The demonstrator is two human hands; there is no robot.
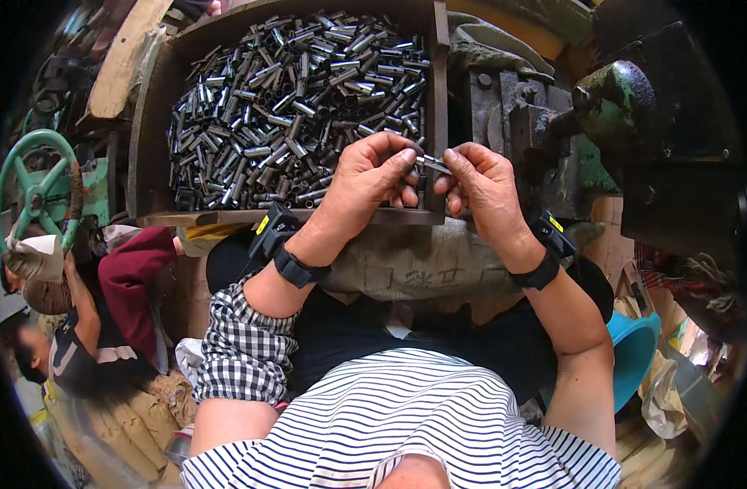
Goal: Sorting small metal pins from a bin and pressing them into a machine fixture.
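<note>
Over the near right corner of a wooden tray [284,218], my two hands meet around a small metal tube [434,164]. My left hand [372,173] pinches one end of it between thumb and forefinger. At the other end, the thumb and fingers of my right hand [481,181] are closed on it. Fingertips partly cover the piece, so its full shape is hidden. A large heap of loose short metal tubes [292,106], dark and shiny, fills the tray just beyond my left hand.
Right of the tray stands a dark, greasy machine [544,122] with worn green paint. A green handwheel [38,191] is at the left. Another person [84,342] sits at the lower left. Grey cloth [414,265] lies before me, and a blue basin [634,359] is beside my right arm.
</note>
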